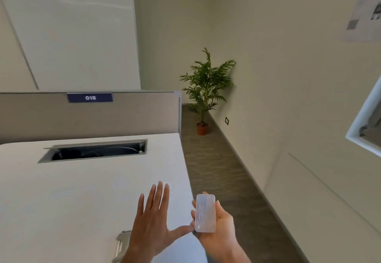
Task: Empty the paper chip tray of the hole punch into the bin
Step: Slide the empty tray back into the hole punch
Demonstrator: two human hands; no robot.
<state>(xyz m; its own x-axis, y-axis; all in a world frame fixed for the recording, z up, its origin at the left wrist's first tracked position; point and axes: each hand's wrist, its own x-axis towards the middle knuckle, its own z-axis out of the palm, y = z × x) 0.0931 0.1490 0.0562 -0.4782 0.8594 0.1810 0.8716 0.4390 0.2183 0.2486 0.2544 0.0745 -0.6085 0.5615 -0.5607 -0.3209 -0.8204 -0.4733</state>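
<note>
My right hand [218,229] holds the translucent white chip tray [205,213], a small rounded rectangle, just past the right edge of the white desk [82,190]. My left hand [152,221] hovers flat and open over the desk beside it, fingers spread, thumb tip close to the tray. Part of the metal hole punch [121,242] shows on the desk at the bottom, mostly hidden behind my left wrist. No bin is in view.
A rectangular cable slot [97,151] is cut into the desk near the grey partition [123,116] with a blue "018" label. Brown carpet [216,169] runs along the wall to a potted plant [206,89] in the corner.
</note>
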